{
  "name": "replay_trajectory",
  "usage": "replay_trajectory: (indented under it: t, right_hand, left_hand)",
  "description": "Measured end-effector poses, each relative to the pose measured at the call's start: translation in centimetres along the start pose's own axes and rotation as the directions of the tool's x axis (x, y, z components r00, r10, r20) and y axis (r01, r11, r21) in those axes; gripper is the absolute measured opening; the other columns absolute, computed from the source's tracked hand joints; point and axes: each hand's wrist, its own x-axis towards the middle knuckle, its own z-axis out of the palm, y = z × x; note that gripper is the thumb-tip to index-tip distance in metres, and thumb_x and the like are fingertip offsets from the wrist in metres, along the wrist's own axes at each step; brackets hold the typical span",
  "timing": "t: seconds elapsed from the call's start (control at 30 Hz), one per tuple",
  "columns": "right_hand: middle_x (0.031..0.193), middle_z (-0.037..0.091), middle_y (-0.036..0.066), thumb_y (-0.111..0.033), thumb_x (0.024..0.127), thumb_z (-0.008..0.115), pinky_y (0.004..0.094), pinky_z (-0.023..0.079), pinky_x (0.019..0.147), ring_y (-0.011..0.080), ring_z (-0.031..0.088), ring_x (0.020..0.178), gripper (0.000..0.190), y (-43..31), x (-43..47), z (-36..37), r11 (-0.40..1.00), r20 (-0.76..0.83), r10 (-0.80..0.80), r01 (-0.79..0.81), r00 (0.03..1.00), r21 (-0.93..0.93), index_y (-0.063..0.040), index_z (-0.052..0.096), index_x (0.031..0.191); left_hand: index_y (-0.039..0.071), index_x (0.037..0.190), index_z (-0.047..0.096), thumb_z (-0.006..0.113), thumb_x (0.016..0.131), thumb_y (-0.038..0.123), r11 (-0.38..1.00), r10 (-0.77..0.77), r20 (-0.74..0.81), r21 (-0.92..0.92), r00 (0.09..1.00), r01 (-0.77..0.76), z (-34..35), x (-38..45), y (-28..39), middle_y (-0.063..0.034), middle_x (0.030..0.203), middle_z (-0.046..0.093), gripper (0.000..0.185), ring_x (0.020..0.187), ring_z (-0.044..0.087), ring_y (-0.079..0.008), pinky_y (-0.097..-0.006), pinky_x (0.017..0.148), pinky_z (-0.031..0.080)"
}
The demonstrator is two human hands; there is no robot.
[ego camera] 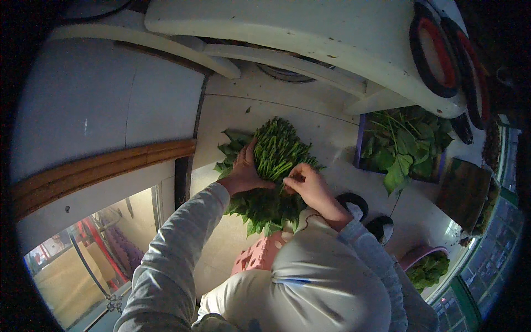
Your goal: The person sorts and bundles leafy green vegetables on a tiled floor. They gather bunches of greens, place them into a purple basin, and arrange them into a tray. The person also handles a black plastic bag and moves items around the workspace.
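A thick bundle of leafy greens (278, 153) lies before me, its many cut stems facing up and away and its leaves spread out at the left and near side. My left hand (247, 170) is on the left of the bundle, fingers reaching along the stems and thumb across the near side. At the right near edge of the stems, my right hand (307, 184) has thumb and forefinger drawn together. Whether a stem or a tie is between those fingertips is too small to tell. What the bundle rests on is hidden under its leaves.
A purple-rimmed crate (359, 143) of loose leafy stems stands at right, beside a brown box (464, 195). Lower right is a pink basin (427, 252) with greens. A pink plastic stool (257, 257) is near my lap. White furniture (290, 25) overhangs the far side. Black-and-white shoes (379, 230) show.
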Motion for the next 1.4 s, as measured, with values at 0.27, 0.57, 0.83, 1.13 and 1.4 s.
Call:
replay_trajectory:
  t: [0.27, 0.57, 0.83, 1.13, 1.4]
  right_hand:
    - [0.079, 0.064, 0.018, -0.022, 0.079, 0.073, 0.0395, 0.050, 0.065, 0.0318, 0.065, 0.076, 0.030, 2.2, 0.7, 1.2, 0.922, -0.281, -0.060, -0.055, 0.958, -0.383, 0.001, 0.057, 0.090]
    - [0.086, 0.062, 0.019, -0.021, 0.081, 0.072, 0.0407, 0.050, 0.071, 0.0330, 0.063, 0.079, 0.033, 4.2, -1.0, -0.4, 0.983, -0.438, -0.087, 0.006, 0.895, -0.184, 0.003, 0.053, 0.095]
    - [0.122, 0.054, 0.018, -0.021, 0.078, 0.077, 0.0400, 0.042, 0.095, 0.0276, 0.052, 0.111, 0.057, 10.2, -2.1, 0.6, 0.991, -0.010, -0.091, 0.092, 0.996, 0.096, 0.003, 0.050, 0.122]
    - [0.133, 0.050, 0.013, -0.036, 0.081, 0.072, 0.0407, 0.032, 0.107, 0.0274, 0.042, 0.127, 0.064, 5.5, -0.8, 2.3, 0.999, 0.181, 0.019, -0.025, 0.983, 0.032, -0.004, 0.047, 0.131]
    - [0.137, 0.048, 0.013, -0.042, 0.084, 0.068, 0.0408, 0.032, 0.107, 0.0306, 0.042, 0.126, 0.066, 5.8, 0.2, 3.1, 0.997, 0.023, -0.070, 0.070, 0.997, -0.016, -0.009, 0.044, 0.136]
  left_hand:
    - [0.012, 0.149, -0.005, 0.085, 0.047, 0.060, 0.994, -0.032, 0.042, -0.102, 0.999, 0.037, -1.7, 0.1, 1.5, -0.0243, 0.151, 0.010, 0.144, 0.141, 0.011, -0.0420, -0.0557, 0.112, 0.015]
    - [0.011, 0.148, -0.006, 0.084, 0.043, 0.064, 0.977, -0.084, -0.119, 0.186, 0.989, 0.106, -0.3, -1.4, 4.9, -0.0256, 0.150, 0.011, 0.148, 0.141, 0.009, -0.0424, -0.0614, 0.110, 0.009]
    - [0.013, 0.149, -0.007, 0.084, 0.044, 0.063, 0.980, -0.061, 0.090, 0.195, 0.994, 0.042, -3.8, -1.3, 4.1, -0.0246, 0.151, 0.012, 0.147, 0.142, 0.010, -0.0400, -0.0601, 0.111, 0.007]
    - [0.006, 0.148, 0.000, 0.083, 0.047, 0.061, 0.992, 0.025, 0.024, 0.119, 0.999, -0.028, -4.0, 0.0, 2.8, -0.0244, 0.148, 0.023, 0.142, 0.139, 0.020, -0.0403, -0.0608, 0.111, 0.009]
    - [0.001, 0.143, 0.022, 0.086, 0.040, 0.061, 0.779, 0.263, 0.061, 0.575, 0.963, -0.249, -5.8, 4.3, 2.2, -0.0216, 0.144, 0.028, 0.135, 0.133, 0.029, -0.0423, -0.0524, 0.111, 0.025]
